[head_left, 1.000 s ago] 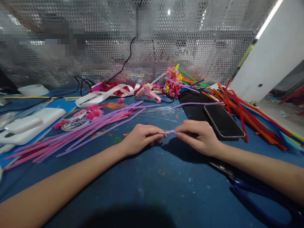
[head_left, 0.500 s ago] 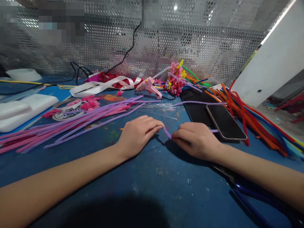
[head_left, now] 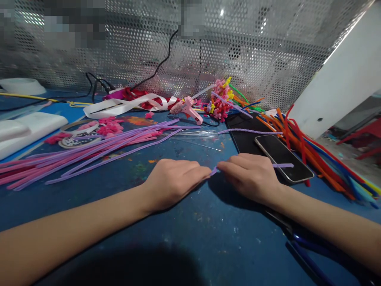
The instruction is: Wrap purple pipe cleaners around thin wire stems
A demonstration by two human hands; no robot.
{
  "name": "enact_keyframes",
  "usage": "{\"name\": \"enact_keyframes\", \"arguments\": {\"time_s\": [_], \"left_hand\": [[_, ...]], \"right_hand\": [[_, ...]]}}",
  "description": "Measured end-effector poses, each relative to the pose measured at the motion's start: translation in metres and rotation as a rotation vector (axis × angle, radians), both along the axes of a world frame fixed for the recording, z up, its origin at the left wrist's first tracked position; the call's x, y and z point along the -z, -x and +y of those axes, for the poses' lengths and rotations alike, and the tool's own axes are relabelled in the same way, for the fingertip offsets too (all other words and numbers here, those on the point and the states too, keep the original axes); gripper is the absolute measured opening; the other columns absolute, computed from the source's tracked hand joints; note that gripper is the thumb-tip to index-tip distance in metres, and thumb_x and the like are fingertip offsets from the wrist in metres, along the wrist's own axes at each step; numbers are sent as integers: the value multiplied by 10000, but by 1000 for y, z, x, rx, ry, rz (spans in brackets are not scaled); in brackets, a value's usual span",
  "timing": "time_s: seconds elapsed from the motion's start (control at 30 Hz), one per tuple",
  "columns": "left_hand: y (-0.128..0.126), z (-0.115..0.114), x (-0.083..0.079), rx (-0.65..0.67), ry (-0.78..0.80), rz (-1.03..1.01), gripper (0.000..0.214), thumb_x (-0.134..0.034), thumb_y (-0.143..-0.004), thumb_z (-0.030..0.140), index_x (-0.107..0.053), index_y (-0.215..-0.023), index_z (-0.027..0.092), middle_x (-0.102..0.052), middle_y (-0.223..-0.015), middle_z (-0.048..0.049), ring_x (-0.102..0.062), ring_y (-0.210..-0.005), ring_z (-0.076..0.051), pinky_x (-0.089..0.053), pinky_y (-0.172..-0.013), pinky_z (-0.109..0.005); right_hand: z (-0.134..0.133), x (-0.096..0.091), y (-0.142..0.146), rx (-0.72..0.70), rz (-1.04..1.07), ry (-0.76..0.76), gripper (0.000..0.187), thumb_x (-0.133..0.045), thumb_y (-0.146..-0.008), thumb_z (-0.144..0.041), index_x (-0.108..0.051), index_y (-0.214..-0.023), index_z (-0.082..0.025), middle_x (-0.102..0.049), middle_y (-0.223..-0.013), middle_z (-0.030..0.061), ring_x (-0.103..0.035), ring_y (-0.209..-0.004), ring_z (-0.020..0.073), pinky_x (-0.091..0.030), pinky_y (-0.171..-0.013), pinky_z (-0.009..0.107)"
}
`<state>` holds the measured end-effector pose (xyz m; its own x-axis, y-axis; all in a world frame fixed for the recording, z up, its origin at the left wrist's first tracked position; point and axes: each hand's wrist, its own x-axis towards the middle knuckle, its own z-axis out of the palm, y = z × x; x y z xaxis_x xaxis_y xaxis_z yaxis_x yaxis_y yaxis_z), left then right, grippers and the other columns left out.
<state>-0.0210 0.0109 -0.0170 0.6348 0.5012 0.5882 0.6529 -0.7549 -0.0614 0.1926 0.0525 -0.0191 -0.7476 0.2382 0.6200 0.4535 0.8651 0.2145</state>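
Observation:
A purple pipe cleaner (head_left: 283, 165) runs between my two hands, low over the blue table (head_left: 190, 238). My left hand (head_left: 178, 180) is closed, pinching one end at the fingertips. My right hand (head_left: 250, 174) grips it a short way along, fingers bent round it. Only a short piece shows in the gap between the fingertips. Its other end sticks out behind my right hand, over the phone (head_left: 285, 159). The stretch inside my right hand is hidden.
Purple and pink pipe cleaners (head_left: 98, 153) lie at left, near thin metal wires (head_left: 193, 135). A pink glue gun (head_left: 189, 109) and a fuzzy flower bunch (head_left: 222, 99) sit behind. Orange, red and blue pipe cleaners (head_left: 315, 155) lie right. Blue-handled scissors (head_left: 309, 246) rest under my right forearm.
My hands have come closer together, and the visible piece of pipe cleaner between them is shorter and slants the other way. More of its free end shows past my right hand.

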Motion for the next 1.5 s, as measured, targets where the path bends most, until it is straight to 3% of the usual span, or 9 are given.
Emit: {"name": "enact_keyframes", "arguments": {"time_s": [0.2,0.37,0.5,0.7,0.8,0.9,1.03,1.23,1.5], "left_hand": [[4,7,0,-12,208,-90,216,-417,-912,269,-615,-968,202,-694,-822,-1,-624,-723,-102,-427,-637,-187],[-3,1,1,114,167,-7,249,-386,-924,266,-617,-938,176,-683,-710,3,-618,-624,-90,-396,-542,-180],[-5,-6,1,9,-32,-8,194,-446,-897,244,-622,-897,162,-656,-636,17,-587,-546,-95,-356,-489,-205],[2,0,-2,-141,106,-103,223,-432,-904,293,-628,-975,212,-689,-793,5,-602,-718,-125,-407,-632,-222],[3,7,-2,-199,237,-185,258,-415,-910,333,-647,-937,226,-694,-832,14,-608,-763,-128,-420,-669,-222],[2,10,0,-104,343,-151,269,-404,-916,317,-649,-946,211,-701,-829,13,-626,-760,-115,-435,-664,-201],[-2,2,1,62,194,-42,232,-421,-909,264,-641,-932,192,-698,-760,10,-624,-663,-100,-430,-599,-195],[3,-4,-1,35,-106,31,178,-454,-889,228,-619,-950,203,-699,-740,19,-584,-598,-101,-381,-528,-222],[9,10,1,9,208,-106,216,-429,-904,264,-624,-983,215,-696,-915,-21,-589,-804,-132,-428,-703,-235]], "right_hand": [[-5,-2,-4,-303,29,69,108,-527,-837,-209,-628,-806,-185,-559,-550,-17,-433,-480,96,-294,-466,256],[-8,0,-4,-94,337,169,164,-514,-842,-141,-624,-954,-189,-516,-520,-32,-438,-459,81,-321,-468,221],[-4,3,-2,34,168,215,235,-475,-860,-131,-626,-1034,-176,-558,-595,-14,-472,-499,85,-306,-471,221],[0,1,1,-100,-93,148,261,-392,-897,-148,-650,-866,-124,-555,-613,36,-456,-560,129,-319,-491,248],[-2,0,1,-184,28,235,207,-425,-893,-159,-628,-871,-128,-593,-687,53,-499,-632,131,-404,-559,243],[-5,-1,1,-203,252,292,130,-491,-861,-137,-615,-900,-139,-615,-718,49,-541,-649,119,-445,-593,234],[-7,-2,1,-74,370,266,138,-502,-847,-126,-630,-887,-157,-630,-711,38,-567,-650,121,-453,-603,240],[-4,0,1,-12,61,158,205,-453,-863,-152,-650,-816,-126,-572,-627,40,-499,-575,129,-372,-523,253],[-6,0,-3,-282,22,101,141,-490,-836,-169,-629,-818,-169,-562,-580,-1,-480,-515,95,-346,-483,240]]}}
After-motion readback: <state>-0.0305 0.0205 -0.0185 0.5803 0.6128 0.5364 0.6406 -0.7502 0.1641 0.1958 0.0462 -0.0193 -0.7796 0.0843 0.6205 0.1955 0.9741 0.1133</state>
